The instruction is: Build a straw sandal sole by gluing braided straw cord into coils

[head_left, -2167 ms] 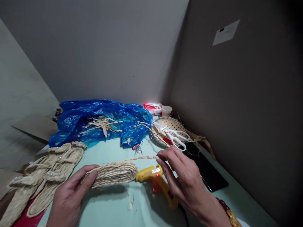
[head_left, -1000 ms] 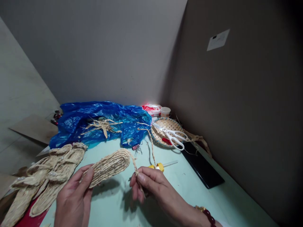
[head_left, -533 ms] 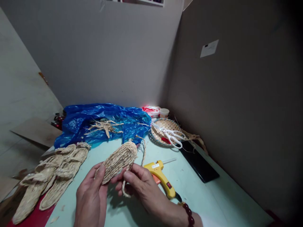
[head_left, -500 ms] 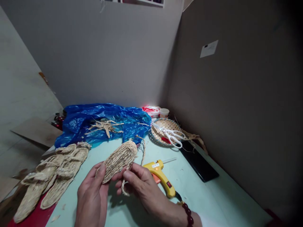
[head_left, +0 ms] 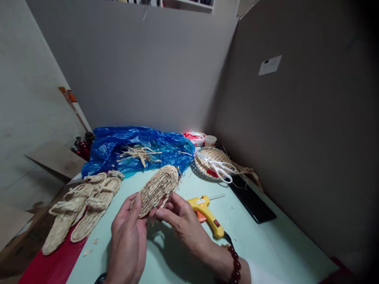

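A braided straw shoe sole (head_left: 160,187) is held tilted above the table, its coiled rows facing me. My left hand (head_left: 130,232) grips its lower left edge, thumb on top. At the right edge my right hand (head_left: 180,221) pinches a straw cord (head_left: 162,202) against the sole; part of the cord is hidden by the fingers. Just right of that hand lies a yellow hot glue gun (head_left: 209,217) on an orange piece. Woven straw sandals (head_left: 85,205) lie at the left.
A blue plastic bag (head_left: 106,148) with loose straw strands (head_left: 140,154) lies at the back. White scissors (head_left: 220,167) rest on a woven basket (head_left: 201,169), near a paper cup (head_left: 210,141). A black flat device (head_left: 251,201) lies right, beside the partition wall (head_left: 296,150).
The view has shifted, so the tabletop things appear farther right. Both hands still hold the sole. The cord loop that hung below my right fingers and the strand beyond the sole show less now.
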`<state>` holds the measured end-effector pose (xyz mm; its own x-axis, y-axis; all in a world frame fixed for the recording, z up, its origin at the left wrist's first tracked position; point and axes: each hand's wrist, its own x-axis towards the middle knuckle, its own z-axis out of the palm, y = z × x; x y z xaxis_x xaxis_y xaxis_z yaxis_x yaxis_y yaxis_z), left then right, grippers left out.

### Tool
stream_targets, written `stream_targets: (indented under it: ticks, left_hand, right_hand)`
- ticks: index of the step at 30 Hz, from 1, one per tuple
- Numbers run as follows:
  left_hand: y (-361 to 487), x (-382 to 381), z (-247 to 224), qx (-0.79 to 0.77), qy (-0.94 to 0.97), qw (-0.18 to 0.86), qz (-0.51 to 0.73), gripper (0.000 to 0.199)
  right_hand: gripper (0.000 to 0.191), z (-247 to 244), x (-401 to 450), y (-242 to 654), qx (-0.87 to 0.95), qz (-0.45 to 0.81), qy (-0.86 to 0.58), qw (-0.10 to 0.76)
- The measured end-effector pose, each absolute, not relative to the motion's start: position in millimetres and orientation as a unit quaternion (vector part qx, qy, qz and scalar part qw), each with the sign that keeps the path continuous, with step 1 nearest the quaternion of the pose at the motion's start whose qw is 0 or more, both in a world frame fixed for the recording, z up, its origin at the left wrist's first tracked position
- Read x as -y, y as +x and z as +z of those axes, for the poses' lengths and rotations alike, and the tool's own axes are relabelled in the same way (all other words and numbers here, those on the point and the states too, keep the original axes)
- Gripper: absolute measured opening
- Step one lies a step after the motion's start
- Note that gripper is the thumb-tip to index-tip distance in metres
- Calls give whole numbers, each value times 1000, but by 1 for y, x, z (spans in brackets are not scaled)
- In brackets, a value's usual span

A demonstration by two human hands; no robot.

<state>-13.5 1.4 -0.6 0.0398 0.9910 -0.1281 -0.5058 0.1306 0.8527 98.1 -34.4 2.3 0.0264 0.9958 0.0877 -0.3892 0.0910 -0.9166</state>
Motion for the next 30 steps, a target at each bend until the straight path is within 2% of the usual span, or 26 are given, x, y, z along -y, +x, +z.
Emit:
stream_targets:
  ticks: [11,17,21,25,30]
  left_hand:
    - [-16,-2,-5,-411,328,625,577,47]
    - [-30,-15,-10,-447,374,604,543,49]
    - [-41,-22,-6,-444,451,590,502,46]
    - [-48,-18,2,-441,537,556,456,40]
    - [-49,-13,5,-408,667,478,400,26]
  right_hand:
    - [37,-7,30,100,437,543,-384,606]
    - [25,4,37,135,477,459,-467,586]
    - [19,24,49,175,513,355,-537,568]
    - [16,50,63,209,572,181,-583,547]
    - [22,76,63,226,646,4,-580,496]
